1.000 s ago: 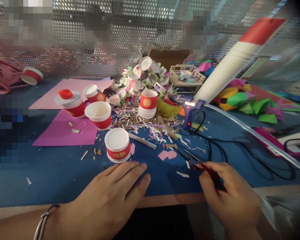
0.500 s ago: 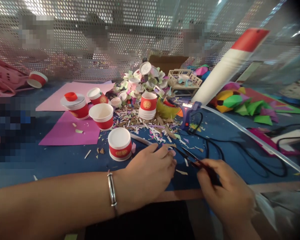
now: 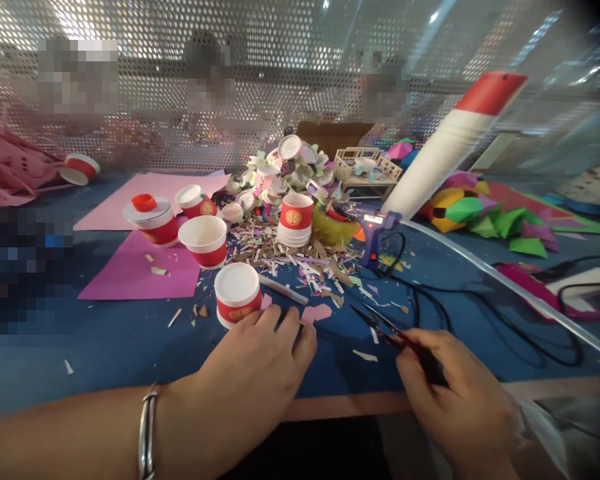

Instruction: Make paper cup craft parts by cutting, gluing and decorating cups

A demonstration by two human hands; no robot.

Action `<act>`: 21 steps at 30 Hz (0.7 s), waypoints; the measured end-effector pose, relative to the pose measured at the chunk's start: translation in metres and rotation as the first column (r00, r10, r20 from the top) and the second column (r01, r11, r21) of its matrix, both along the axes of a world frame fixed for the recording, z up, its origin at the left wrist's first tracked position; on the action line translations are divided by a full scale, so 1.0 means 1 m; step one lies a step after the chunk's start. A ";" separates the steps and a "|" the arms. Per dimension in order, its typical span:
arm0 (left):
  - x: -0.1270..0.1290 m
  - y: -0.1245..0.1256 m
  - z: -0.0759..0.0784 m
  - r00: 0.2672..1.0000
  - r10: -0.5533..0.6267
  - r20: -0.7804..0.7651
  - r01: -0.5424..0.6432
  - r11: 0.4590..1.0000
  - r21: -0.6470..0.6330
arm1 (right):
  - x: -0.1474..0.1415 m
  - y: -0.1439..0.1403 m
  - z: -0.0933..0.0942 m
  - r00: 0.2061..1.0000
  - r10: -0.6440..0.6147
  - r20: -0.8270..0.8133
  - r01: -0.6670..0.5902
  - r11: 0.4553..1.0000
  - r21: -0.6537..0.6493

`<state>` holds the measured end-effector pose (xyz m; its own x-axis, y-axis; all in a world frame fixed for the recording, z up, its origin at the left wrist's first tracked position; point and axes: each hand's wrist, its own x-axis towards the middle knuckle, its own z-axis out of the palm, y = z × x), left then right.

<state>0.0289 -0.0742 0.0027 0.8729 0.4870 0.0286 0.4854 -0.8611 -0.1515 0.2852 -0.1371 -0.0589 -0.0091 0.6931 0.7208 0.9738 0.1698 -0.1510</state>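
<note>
Scissors (image 3: 387, 328), small dark-bladed ones with the points apart, sit in the right hand (image 3: 460, 400), fingers wrapped round the handles so those are pretty much hidden. Left of the scissors, the left hand (image 3: 253, 380) lies loose and flat on the blue felt table (image 3: 105, 347), holding nothing, fingertips next to a pink paper scrap (image 3: 316, 312). Further left of the scissors stands an upside-down red-and-white paper cup (image 3: 237, 293), touching that hand as far as one can tell.
</note>
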 end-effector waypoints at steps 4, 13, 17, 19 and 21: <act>0.007 0.011 -0.009 0.997 0.054 0.063 -0.052 0.998 -0.042 | 0.002 0.000 -0.002 1.000 0.001 -0.006 -0.001 1.000 -0.005; -0.011 -0.007 0.001 0.989 -0.071 0.133 0.068 0.997 0.025 | 0.009 0.001 -0.007 1.000 -0.014 0.000 0.014 0.998 -0.065; -0.015 -0.014 0.027 0.949 -0.157 0.275 0.157 0.987 0.021 | 0.013 0.002 -0.012 1.000 -0.026 0.012 0.026 1.000 0.007; -0.019 -0.015 0.037 0.930 -0.184 0.319 0.224 0.970 -0.094 | 0.011 0.002 -0.010 0.997 -0.075 0.035 0.074 0.997 0.037; -0.027 -0.021 0.030 0.924 -0.199 0.326 0.270 0.944 -0.188 | 0.007 0.002 -0.006 0.995 -0.090 0.047 0.088 0.995 0.038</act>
